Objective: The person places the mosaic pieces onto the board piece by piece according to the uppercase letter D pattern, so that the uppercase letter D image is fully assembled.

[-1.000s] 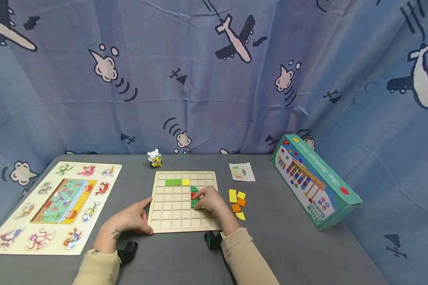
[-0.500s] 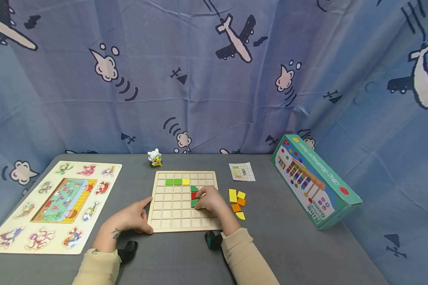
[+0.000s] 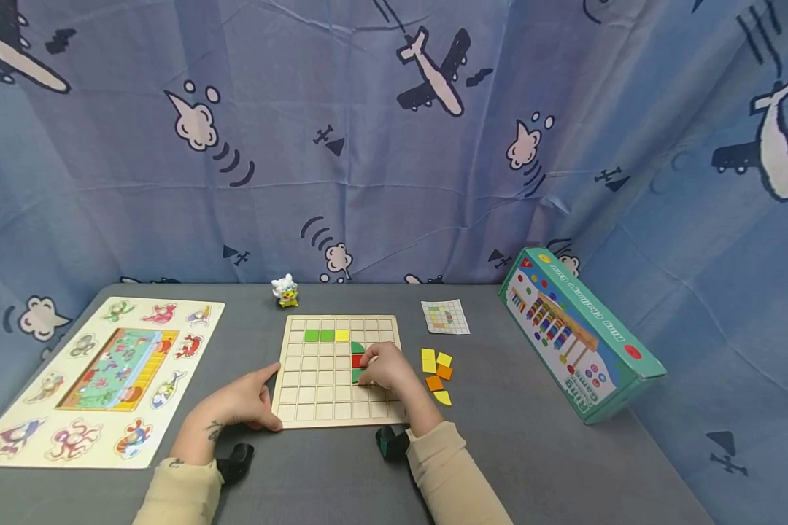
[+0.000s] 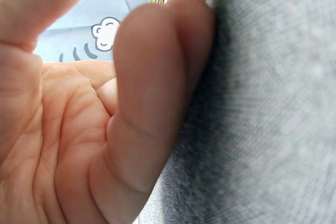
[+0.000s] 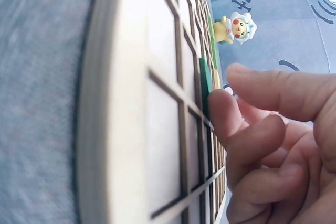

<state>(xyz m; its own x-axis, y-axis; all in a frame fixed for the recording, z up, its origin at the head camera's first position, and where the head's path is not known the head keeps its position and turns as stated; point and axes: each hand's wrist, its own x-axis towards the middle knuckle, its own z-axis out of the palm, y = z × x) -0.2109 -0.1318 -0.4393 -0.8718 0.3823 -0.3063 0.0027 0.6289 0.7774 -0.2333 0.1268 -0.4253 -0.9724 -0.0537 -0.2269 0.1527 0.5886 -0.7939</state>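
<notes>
A pale wooden grid board (image 3: 308,394) lies on the grey table. My left hand (image 3: 239,401) braces its left edge, the extended index finger higher up and the thumb by the near corner. Dark blur in the left wrist view hides part of that contact. Over the board's right half, my right hand (image 3: 387,368) has its thumb and index finger around a dark green tile (image 3: 357,375), partly covered by the fingers. Above it sit a red tile (image 3: 357,360) and a rounded green tile (image 3: 357,348). Green tiles (image 3: 319,335) and a yellow tile (image 3: 342,335) form a row farther up.
Several loose yellow and orange tiles (image 3: 435,369) lie right of the board, below a printed pattern card (image 3: 445,316). A green game box (image 3: 581,335) stands at the right, a picture puzzle board (image 3: 184,313) lies left. A small figurine (image 3: 285,290) stands behind.
My right fingertips have shifted slightly to the right, showing more of the red tile. The left hand and the board stay where they were.
</notes>
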